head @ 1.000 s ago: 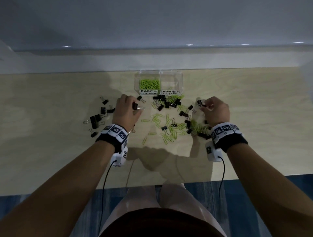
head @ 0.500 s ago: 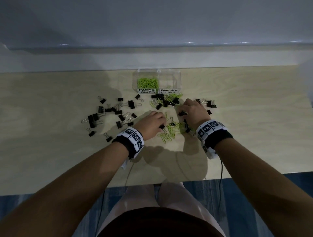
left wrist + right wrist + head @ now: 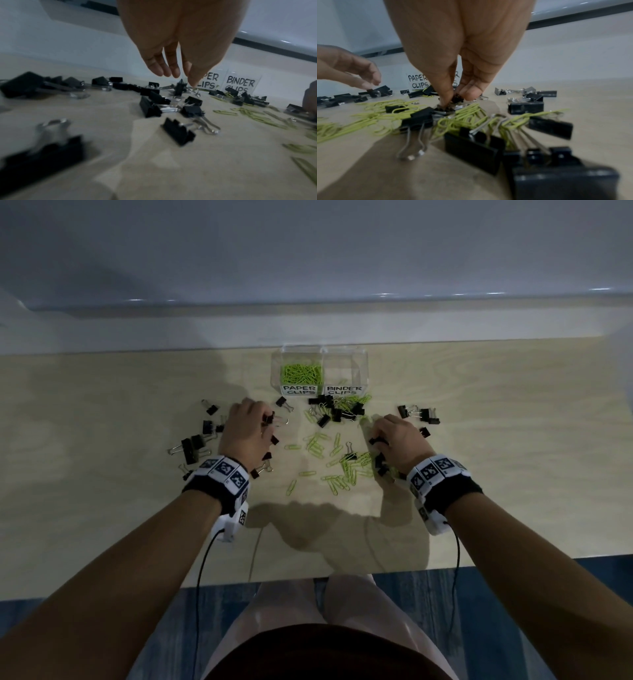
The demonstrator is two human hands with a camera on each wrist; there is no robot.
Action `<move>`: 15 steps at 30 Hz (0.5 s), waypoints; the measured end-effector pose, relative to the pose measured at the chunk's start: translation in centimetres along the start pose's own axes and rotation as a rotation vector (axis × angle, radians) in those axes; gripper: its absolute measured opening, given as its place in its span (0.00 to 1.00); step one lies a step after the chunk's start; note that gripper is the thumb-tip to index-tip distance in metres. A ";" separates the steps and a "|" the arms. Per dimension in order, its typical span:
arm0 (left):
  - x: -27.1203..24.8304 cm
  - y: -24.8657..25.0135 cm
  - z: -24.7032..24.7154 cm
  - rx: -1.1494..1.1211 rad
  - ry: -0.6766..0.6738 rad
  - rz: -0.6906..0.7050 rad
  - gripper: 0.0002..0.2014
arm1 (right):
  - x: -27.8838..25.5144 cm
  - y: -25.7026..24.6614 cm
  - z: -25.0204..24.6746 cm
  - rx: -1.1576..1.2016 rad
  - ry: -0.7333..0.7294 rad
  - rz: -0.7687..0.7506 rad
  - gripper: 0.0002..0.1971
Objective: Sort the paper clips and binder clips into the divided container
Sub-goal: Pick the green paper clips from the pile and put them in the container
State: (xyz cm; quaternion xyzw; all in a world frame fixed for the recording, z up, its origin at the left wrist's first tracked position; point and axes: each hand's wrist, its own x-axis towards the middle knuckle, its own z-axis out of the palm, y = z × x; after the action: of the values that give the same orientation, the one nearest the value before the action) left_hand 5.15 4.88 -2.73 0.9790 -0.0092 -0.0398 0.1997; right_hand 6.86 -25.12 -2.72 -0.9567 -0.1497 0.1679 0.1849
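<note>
A clear divided container (image 3: 363, 361) stands at the back; its "PAPER CLIPS" half (image 3: 301, 373) holds green paper clips. Loose green paper clips (image 3: 342, 463) and black binder clips (image 3: 337, 410) are mixed on the table in front of it. My right hand (image 3: 378, 436) is down in the mixed pile and pinches a small black binder clip (image 3: 457, 99) between thumb and fingers. My left hand (image 3: 260, 422) hangs over a separate group of binder clips (image 3: 193, 446) on the left, fingers straight (image 3: 163, 70), tips just at a clip (image 3: 179, 86), nothing gripped.
More binder clips (image 3: 419, 414) lie to the right of the pile. The wooden table (image 3: 102, 508) ends at a front edge near my knees, and a white ledge and wall (image 3: 308, 330) run behind the container.
My left hand has moved from the middle pile out to the left group of binder clips. My right hand has stayed in the pile and now pinches a binder clip.
</note>
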 end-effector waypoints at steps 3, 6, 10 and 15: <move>1.2 2.9 0.1 -0.049 0.004 0.095 0.12 | -0.1 0.1 0.2 0.004 0.004 0.003 0.11; 2.5 6.5 1.4 -0.042 -0.078 0.253 0.18 | 0.0 0.2 0.3 -0.063 -0.059 -0.003 0.13; 4.0 9.0 3.5 0.079 -0.161 0.351 0.22 | -0.1 0.0 0.7 -0.091 -0.086 0.025 0.14; 4.4 9.1 4.9 0.099 -0.180 0.300 0.16 | -0.5 -0.7 0.1 -0.024 -0.044 0.006 0.08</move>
State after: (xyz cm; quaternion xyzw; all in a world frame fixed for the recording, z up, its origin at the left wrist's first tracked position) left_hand 9.12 -5.53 -3.98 0.9678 -0.1750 -0.0966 0.1533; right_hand 6.23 -24.61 -2.41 -0.9553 -0.1531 0.1877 0.1696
